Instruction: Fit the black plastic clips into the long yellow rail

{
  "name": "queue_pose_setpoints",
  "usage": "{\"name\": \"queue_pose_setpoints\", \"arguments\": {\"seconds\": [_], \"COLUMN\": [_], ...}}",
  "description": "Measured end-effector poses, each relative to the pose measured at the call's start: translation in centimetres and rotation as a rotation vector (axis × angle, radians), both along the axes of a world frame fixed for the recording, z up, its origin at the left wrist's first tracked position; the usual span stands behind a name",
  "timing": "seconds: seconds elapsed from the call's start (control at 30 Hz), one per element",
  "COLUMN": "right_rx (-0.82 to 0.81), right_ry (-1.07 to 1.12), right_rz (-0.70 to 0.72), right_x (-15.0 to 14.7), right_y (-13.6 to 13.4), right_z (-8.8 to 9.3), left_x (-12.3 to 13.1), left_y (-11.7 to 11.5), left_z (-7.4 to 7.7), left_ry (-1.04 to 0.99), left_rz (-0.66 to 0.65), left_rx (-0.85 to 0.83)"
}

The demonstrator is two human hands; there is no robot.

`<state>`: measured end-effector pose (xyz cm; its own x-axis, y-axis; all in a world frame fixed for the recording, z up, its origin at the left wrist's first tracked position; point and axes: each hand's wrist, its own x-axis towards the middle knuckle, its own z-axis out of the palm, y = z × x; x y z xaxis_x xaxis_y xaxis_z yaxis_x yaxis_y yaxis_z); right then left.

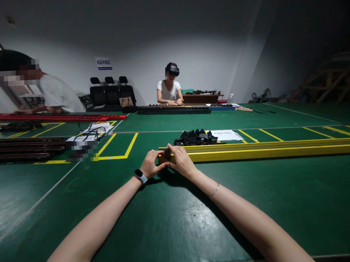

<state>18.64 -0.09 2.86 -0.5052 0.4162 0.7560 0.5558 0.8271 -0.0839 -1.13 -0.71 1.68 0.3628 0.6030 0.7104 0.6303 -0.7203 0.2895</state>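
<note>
A long yellow rail (pixel 252 154) lies across the green table, its left end between my hands. Against that end is a small black plastic piece (pixel 167 154), partly hidden by my fingers. My left hand (pixel 150 163), with a watch at the wrist, is closed on the piece from the left, thumb below and fingers above. From the right, my right hand (pixel 181 160) grips the same piece and the rail end, index finger on top and thumb underneath. Just behind the rail sits a pile of black plastic pieces (pixel 195 137).
A paper sheet (pixel 228 135) lies beside the pile. Dark rails (pixel 23 150) and cables (pixel 94 131) lie at the left, and a red rail (pixel 59 117) beyond them. One person (pixel 169 90) works across the table, another (pixel 60 94) at the left. Yellow tape (pixel 131 145) marks the green tabletop (pixel 180 224).
</note>
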Motion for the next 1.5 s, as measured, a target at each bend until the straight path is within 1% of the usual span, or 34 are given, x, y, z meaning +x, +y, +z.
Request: {"name": "queue_pose_setpoints", "arguments": {"seconds": [0.2, 0.27, 0.33, 0.4, 0.5, 0.6, 0.63, 0.7, 0.83, 1.0, 1.27, 1.5], "right_rx": [-0.014, -0.025, -0.030, -0.025, -0.015, -0.035, -0.050, -0.078, -0.123, -0.165, -0.175, -0.173], "right_ry": [0.060, 0.043, 0.018, 0.011, 0.055, 0.124, 0.145, 0.180, 0.198, 0.166, 0.116, 0.098], "right_rz": [0.114, 0.152, 0.171, 0.149, 0.050, -0.033, -0.052, -0.082, -0.099, -0.087, -0.123, -0.140], "right_x": [-1.6, -1.8, -1.7, -1.5, -0.7, 0.2, 0.4, 0.8, 1.0, 0.7, 0.5, 0.4], "right_y": [1.3, 1.4, 1.3, 1.1, 0.6, -0.1, -0.4, -0.8, -1.1, -1.0, -0.7, -0.8], "right_z": [-1.6, -1.7, -1.6, -1.4, -1.3, -1.3, -1.3, -1.3, -1.3, -1.5, -1.7, -1.7], "left_x": [-0.2, 0.0, 0.3, 0.6, 0.7, 0.2, 0.0, -0.4, -0.6, -0.3, -0.2, 0.1], "left_y": [0.5, 0.6, 0.7, 0.9, 1.5, 2.3, 2.6, 3.0, 3.3, 3.4, 3.8, 3.4], "left_z": [-0.4, -0.3, -0.3, -0.3, -0.3, -0.5, -0.6, -0.8, -1.0, -1.3, -2.1, -1.8], "left_ry": [-0.205, -0.260, -0.342, -0.476, -0.736, -1.018, -1.085, -1.157, -1.204, -1.207, -1.119, -1.024], "left_rz": [0.062, 0.082, 0.076, 0.025, -0.038, 0.008, 0.023, 0.031, 0.028, 0.028, 0.069, 0.068], "left_rx": [-0.130, -0.194, -0.266, -0.341, -0.447, -0.561, -0.590, -0.626, -0.677, -0.715, -0.750, -0.736]}}
